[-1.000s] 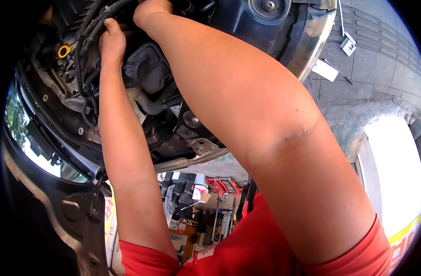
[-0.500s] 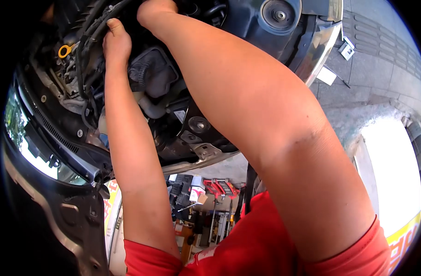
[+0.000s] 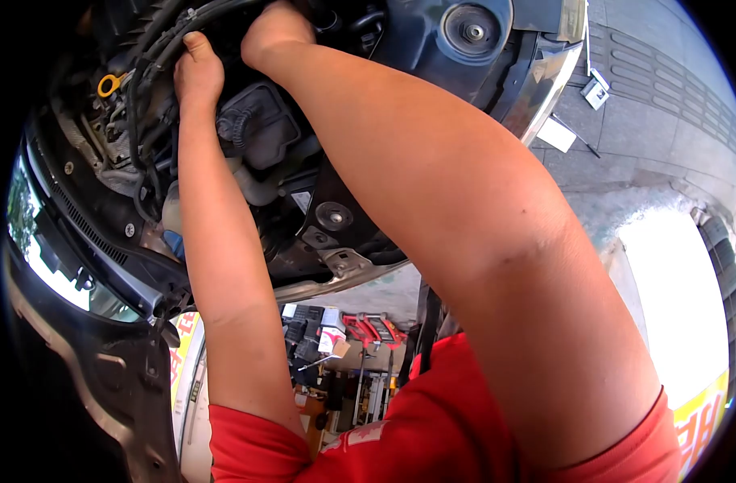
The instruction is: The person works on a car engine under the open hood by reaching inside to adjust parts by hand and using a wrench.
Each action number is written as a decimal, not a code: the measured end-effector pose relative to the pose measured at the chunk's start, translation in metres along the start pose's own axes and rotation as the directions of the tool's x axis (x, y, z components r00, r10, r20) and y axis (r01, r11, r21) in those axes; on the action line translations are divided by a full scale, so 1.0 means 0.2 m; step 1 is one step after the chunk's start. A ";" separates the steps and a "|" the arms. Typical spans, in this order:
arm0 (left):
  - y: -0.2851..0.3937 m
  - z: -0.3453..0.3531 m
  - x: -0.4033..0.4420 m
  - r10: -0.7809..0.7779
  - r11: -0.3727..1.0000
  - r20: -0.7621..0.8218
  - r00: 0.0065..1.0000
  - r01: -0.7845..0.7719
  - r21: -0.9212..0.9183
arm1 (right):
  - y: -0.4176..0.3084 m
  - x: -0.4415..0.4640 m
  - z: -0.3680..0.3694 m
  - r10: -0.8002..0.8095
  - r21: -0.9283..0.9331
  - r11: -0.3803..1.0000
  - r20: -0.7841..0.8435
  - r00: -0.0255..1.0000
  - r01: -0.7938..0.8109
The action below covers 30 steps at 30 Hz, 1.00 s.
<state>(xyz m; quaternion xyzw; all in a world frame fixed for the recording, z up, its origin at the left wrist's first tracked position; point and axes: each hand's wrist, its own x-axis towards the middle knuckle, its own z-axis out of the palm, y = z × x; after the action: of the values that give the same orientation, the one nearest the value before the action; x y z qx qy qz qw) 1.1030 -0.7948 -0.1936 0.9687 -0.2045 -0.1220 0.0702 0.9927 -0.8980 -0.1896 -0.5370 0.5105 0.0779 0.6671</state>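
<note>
Deep in a car's engine bay, my left hand [image 3: 199, 76] is beside a run of black hoses [image 3: 137, 101]. Its thumb sticks up and the rest of the hand is curled, with the fingertips out of sight. What it grips is hidden. My right hand [image 3: 278, 36] reaches further in at the top edge, its fingers hidden among dark parts. Between my forearms sits a black plastic housing [image 3: 270, 133] with a ribbed section. A yellow ring handle [image 3: 102, 84] stands out on the engine to the left of my left hand.
A black panel with a round bolted mount [image 3: 474, 32] lies right of my hands. The windshield [image 3: 54, 258] is at left. Below are red-handled tools [image 3: 372, 328] and black cases [image 3: 305, 334]. A white sheet [image 3: 557, 134] lies on the pavement at right.
The view has shifted slightly, so the engine bay and pavement sit a little further left. Slightly more of my right hand shows. Both hands stay at about the same engine parts.
</note>
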 end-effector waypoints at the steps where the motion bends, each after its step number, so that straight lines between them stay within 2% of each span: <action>1: 0.01 -0.01 0.00 0.001 1.000 0.003 1.000 -0.001 -0.003 | -0.01 0.00 0.00 -0.007 0.013 1.000 -0.003 1.000 0.007; 6: 0.01 -0.01 -0.01 -0.007 1.000 0.027 1.000 0.007 0.007 | -0.02 0.03 0.02 0.054 0.086 0.995 -0.040 0.998 -0.051; 8: 0.01 -0.01 0.00 -0.001 1.000 0.015 1.000 0.000 0.029 | -0.02 0.06 0.05 -0.137 -0.011 0.990 0.012 0.990 0.137; 9: 0.02 -0.01 -0.01 -0.001 0.999 0.014 1.000 0.000 0.034 | -0.01 0.13 0.09 -0.140 -0.013 0.990 0.012 0.990 0.141; 10: 0.02 -0.02 -0.02 -0.002 0.999 0.013 1.000 0.001 0.039 | 0.01 0.21 0.15 -0.287 -0.313 0.898 0.114 0.951 0.309; 11: 0.03 -0.03 -0.01 -0.003 0.999 0.011 1.000 0.003 0.037 | 0.01 0.26 0.19 -0.385 -0.560 0.690 0.253 0.888 0.459; 12: 0.03 -0.03 -0.02 -0.011 1.000 0.006 1.000 0.010 0.030 | 0.01 0.24 0.19 -0.382 -0.562 0.690 0.253 0.889 0.456; 13: 0.04 -0.02 -0.02 -0.018 1.000 0.003 1.000 0.018 0.021 | 0.02 0.22 0.20 -0.328 -0.350 0.887 -0.018 0.945 0.301; 14: 0.04 -0.03 -0.02 -0.029 1.000 0.001 1.000 0.029 0.012 | 0.02 0.20 0.21 -0.186 -0.064 0.982 -0.261 0.947 0.175; 15: 0.04 -0.02 -0.02 -0.029 1.000 0.001 1.000 0.029 0.011 | -0.01 0.16 0.24 -0.187 -0.066 0.982 -0.262 0.947 0.176; 16: 0.04 -0.02 -0.02 -0.061 0.998 -0.002 0.998 0.061 -0.008 | -0.05 0.12 0.29 -0.187 -0.294 0.955 -0.482 0.856 0.043; 18: 0.03 -0.01 0.00 -0.089 0.996 -0.005 0.996 0.089 -0.030 | -0.07 0.14 0.28 -0.239 -0.463 0.875 -0.667 0.706 -0.142; 19: 0.01 -0.01 0.01 -0.093 0.994 0.005 0.996 0.094 -0.056 | -0.03 0.20 0.23 -0.230 -0.311 0.946 -0.453 0.861 0.089; 20: -0.01 0.00 0.02 -0.095 0.992 0.016 0.995 0.096 -0.084 | 0.00 0.24 0.20 -0.275 -0.086 0.961 -0.208 0.939 0.263; 21: 0.01 -0.01 0.02 -0.092 0.992 0.014 0.996 0.093 -0.085 | -0.01 0.25 0.18 -0.277 -0.085 0.961 -0.210 0.938 0.264; 23: 0.05 -0.05 -0.01 -0.052 0.997 0.040 0.998 0.054 -0.057 | -0.09 0.25 0.14 -0.169 -0.028 0.986 -0.144 0.975 0.166; 25: -0.02 -0.01 0.05 -0.056 0.992 0.086 0.995 0.065 -0.106 | -0.11 0.16 0.08 -0.112 0.128 0.983 -0.125 0.986 0.128; 28: 0.00 -0.02 0.03 -0.063 0.977 0.155 0.986 0.092 -0.192 | -0.10 0.16 0.06 -0.107 0.096 0.988 -0.114 0.988 0.118; 30: 0.01 -0.03 0.02 -0.080 0.968 0.189 0.979 0.121 -0.219 | -0.06 0.17 0.09 -0.128 0.012 0.991 -0.176 0.976 0.132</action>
<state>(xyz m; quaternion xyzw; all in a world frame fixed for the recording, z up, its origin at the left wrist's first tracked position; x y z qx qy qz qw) 1.1070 -0.7971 -0.1876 0.9484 -0.1450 -0.2344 0.1566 1.0278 -0.9037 -0.2090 -0.5661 0.5317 -0.0192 0.6296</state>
